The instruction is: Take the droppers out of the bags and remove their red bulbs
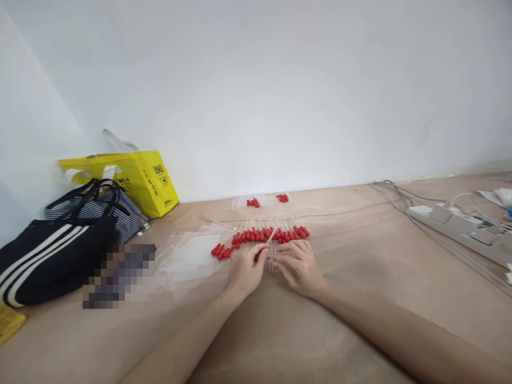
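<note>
My left hand (248, 269) is closed around one or more droppers, their red rubber bulb (258, 255) partly hidden by the fingers and thin clear stems (273, 234) slanting up to the right. Curled over the table, my right hand (299, 266) has its thumb and fingers apart, fingertips at several clear tubes (272, 264) lying between the hands. Just beyond them runs a row of droppers with red bulbs (264, 233), stems facing the wall. A few more red-bulbed droppers (222, 250) lie left of my left hand.
Clear plastic bags (192, 256) lie flat at the left. Near the wall, another bag (268, 201) has red bulbs on or in it. A yellow bag (160, 184) and a dark striped bag (48, 261) stand far left. A white power strip (460, 229) with cables sits right.
</note>
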Motion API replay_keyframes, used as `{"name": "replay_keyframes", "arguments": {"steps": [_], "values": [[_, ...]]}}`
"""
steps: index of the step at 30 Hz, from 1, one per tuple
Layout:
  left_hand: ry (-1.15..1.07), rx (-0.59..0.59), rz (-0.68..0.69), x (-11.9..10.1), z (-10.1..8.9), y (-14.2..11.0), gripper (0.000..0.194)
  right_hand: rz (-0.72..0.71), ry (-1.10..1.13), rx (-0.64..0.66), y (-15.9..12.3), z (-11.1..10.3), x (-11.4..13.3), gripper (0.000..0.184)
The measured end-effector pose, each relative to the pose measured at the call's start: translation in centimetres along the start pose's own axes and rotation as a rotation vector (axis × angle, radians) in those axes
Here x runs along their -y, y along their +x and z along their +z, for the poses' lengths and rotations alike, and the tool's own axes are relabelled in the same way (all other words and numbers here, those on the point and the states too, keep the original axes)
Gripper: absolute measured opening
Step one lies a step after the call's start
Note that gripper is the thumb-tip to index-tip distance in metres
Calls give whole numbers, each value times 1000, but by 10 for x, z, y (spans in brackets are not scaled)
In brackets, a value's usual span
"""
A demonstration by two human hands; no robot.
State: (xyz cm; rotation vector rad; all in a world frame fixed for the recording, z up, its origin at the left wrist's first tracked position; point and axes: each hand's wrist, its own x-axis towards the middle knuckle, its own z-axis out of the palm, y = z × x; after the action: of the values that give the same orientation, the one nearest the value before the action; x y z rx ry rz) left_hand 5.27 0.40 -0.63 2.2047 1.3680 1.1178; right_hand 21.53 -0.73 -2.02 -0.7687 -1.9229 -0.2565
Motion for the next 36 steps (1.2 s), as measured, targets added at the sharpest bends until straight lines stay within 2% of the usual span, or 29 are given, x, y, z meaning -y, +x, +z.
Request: {"name": "replay_keyframes", "arguments": {"steps": [3, 6, 8, 10, 14, 17, 23, 29, 36], "values": [[331, -42, 253, 16, -14, -6, 23, -54, -90, 2, -5, -11, -12, 14], [478, -70, 540, 26, -22, -11, 22, -134, -166, 19, -8, -17, -21, 19], [529, -101, 652, 27, -22, -11, 21, -176, -204, 23, -9, -16, -22, 21], [553, -123, 707, 24, -20, -10, 20, -214, -231, 33, -8, -13, -21, 20], [540, -130, 766, 18, -14, -8, 20, -261, -283, 101, -5, -4, -19, 22], [543, -133, 778, 15, -10, -9, 22, -275, -292, 100, -6, 0, -22, 21], [549, -151, 706, 15, -7, -7, 19, -314, -253, 101, -9, 0, -28, 18], [546, -130, 701, 15, -5, -7, 18, -271, -218, 101, -6, 0, -24, 15], [584, -142, 786, 17, -7, -9, 16, -290, -175, 115, -9, -2, -27, 12]]}}
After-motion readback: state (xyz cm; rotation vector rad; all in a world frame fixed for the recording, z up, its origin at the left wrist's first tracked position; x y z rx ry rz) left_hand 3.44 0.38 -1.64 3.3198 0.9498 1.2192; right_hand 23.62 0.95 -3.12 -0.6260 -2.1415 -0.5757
